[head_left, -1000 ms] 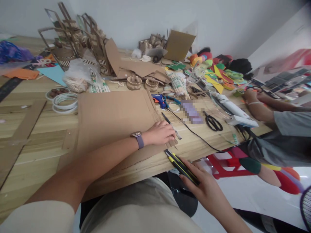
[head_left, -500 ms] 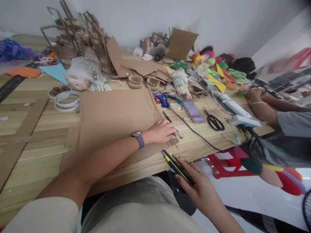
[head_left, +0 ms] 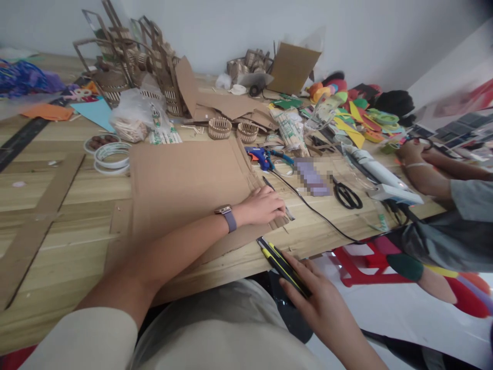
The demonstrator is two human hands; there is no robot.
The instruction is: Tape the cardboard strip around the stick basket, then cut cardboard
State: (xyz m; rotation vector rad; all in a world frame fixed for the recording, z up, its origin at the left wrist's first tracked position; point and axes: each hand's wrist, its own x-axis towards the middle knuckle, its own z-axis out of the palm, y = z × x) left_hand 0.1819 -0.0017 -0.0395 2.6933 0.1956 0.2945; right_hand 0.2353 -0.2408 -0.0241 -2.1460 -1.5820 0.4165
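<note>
My left hand [head_left: 264, 205], with a watch [head_left: 227, 217] on the wrist, rests palm down at the right edge of a large brown cardboard sheet [head_left: 185, 180]. Its fingers lie over narrow cardboard strips [head_left: 280, 222] and a dark pen-like stick [head_left: 266, 181], partly hiding both. In front of the table edge, my right hand [head_left: 318, 290] is closed round a black and yellow utility knife [head_left: 283, 264]. The knife's tip points up and left, apart from the cardboard.
Right of the sheet lie a blue glue gun [head_left: 260, 157], a cable [head_left: 308, 204] and black scissors [head_left: 347, 195]. Tape rolls [head_left: 111, 158] sit left; small stick baskets [head_left: 219, 128] stand behind. Another person's hand [head_left: 410, 151] is at far right, above a red stool [head_left: 356, 264].
The view has shifted slightly, so the table things appear farther right. My left hand stays on the strips, its fingers shifting slightly; my right hand still holds the utility knife.
</note>
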